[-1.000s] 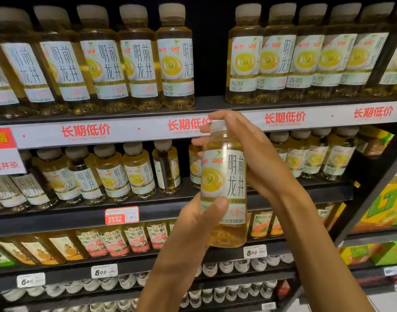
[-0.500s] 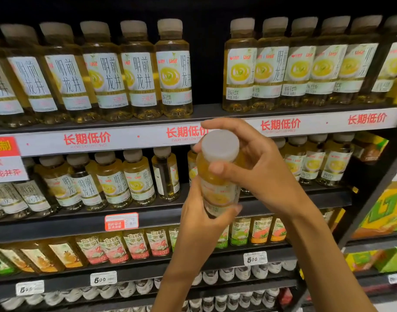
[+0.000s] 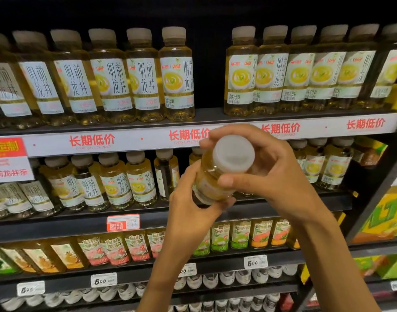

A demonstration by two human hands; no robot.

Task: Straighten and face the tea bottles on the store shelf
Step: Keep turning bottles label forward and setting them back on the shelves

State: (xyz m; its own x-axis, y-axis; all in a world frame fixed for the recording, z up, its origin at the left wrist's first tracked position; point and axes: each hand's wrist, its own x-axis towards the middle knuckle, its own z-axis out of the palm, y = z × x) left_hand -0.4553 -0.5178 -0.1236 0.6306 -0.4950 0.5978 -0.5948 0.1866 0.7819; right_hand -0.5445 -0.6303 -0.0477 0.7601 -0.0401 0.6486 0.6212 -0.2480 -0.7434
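A yellow tea bottle point(image 3: 212, 176) with a white cap is tilted so its cap points toward me, in front of the second shelf. My left hand point(image 3: 190, 210) grips its lower body from below. My right hand point(image 3: 267, 174) curls around its neck and shoulder from the right. On the top shelf point(image 3: 206, 119) two groups of the same tea bottles point(image 3: 177, 75) stand upright with a gap between them. More tea bottles point(image 3: 116, 183) stand on the second shelf; one bottle point(image 3: 167, 174) there shows its label turned sideways.
White price strips with red characters point(image 3: 91, 140) run along the shelf edges. Lower shelves hold smaller flavoured tea bottles point(image 3: 116, 248) and white-capped bottles point(image 3: 215, 280). Yellow-green cartons point(image 3: 386, 217) fill the rack at the right, beyond a dark upright post.
The bottle, upright with its label facing me a second ago, has tipped forward so its cap faces me. Both hands keep hold of it; the view moved closer to the shelf.
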